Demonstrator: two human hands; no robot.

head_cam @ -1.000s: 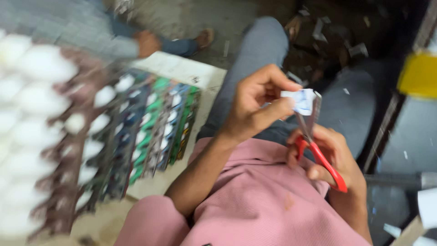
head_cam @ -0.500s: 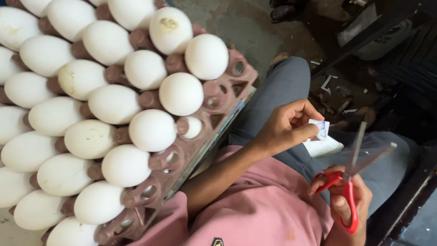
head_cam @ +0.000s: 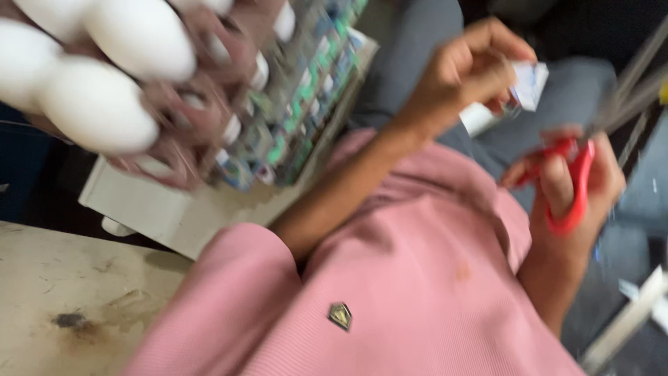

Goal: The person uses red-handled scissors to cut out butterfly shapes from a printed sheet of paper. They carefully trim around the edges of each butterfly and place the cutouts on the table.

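Note:
My left hand [head_cam: 467, 68] pinches a small white and blue paper packet [head_cam: 527, 85] above my grey-trousered lap. My right hand [head_cam: 575, 182] has its fingers through the red handles of a pair of scissors [head_cam: 579, 175], whose metal blades point up and to the right, blurred, a little apart from the packet. A pink shirt covers my chest and arms in the lower middle of the view.
A brown egg tray [head_cam: 182, 132] with several white eggs [head_cam: 96, 111] fills the upper left. Beside it a white box [head_cam: 165, 216] holds rows of small packets with blue and green print [head_cam: 298, 104]. A worn beige tabletop [head_cam: 62, 292] lies lower left.
The view has swung and come closer, blurring everything. The scissors' blades have moved away to the right of the packet, and my left hand still holds the packet.

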